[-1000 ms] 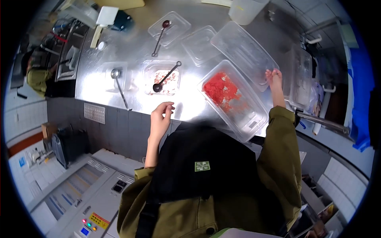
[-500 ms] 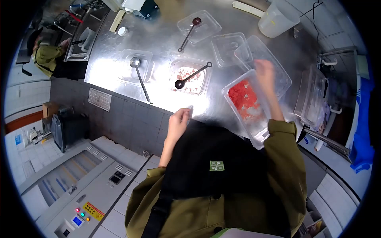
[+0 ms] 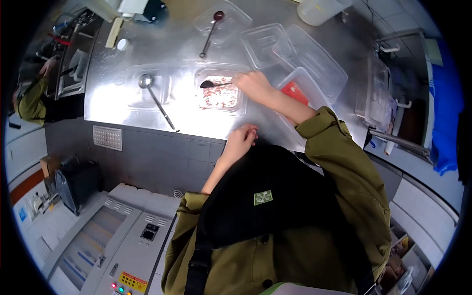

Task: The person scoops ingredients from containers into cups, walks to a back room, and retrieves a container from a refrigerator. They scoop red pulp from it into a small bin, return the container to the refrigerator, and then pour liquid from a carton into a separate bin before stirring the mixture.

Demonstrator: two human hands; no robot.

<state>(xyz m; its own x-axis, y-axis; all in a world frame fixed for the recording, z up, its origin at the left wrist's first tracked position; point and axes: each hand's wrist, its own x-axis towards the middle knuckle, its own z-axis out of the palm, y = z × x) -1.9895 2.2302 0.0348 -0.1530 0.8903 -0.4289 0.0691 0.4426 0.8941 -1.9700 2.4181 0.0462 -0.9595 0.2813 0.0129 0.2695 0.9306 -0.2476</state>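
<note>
My right hand (image 3: 254,87) is closed around the handle of a black measuring spoon (image 3: 208,84), whose bowl is over a clear plastic tub (image 3: 242,109) of white and red bits. My left hand (image 3: 240,143) is curled into a loose fist by the table's front edge, with nothing visible in it. Under my right forearm stands a clear container (image 3: 310,81) with red contents (image 3: 295,91), partly hidden. Left of the tub, a metal ladle (image 3: 156,101) rests across another clear tub (image 3: 132,87).
A dark red spoon (image 3: 212,33) lies on a clear lid (image 3: 236,24) at the back. Clear containers (image 3: 322,56) and a white bucket (image 3: 319,11) are at the back right. On the far left, another person (image 3: 33,101) is at a sink (image 3: 73,73).
My right hand has moved left from above the container of red contents and taken hold of the black spoon. My left hand has curled in further. The camera view has shifted.
</note>
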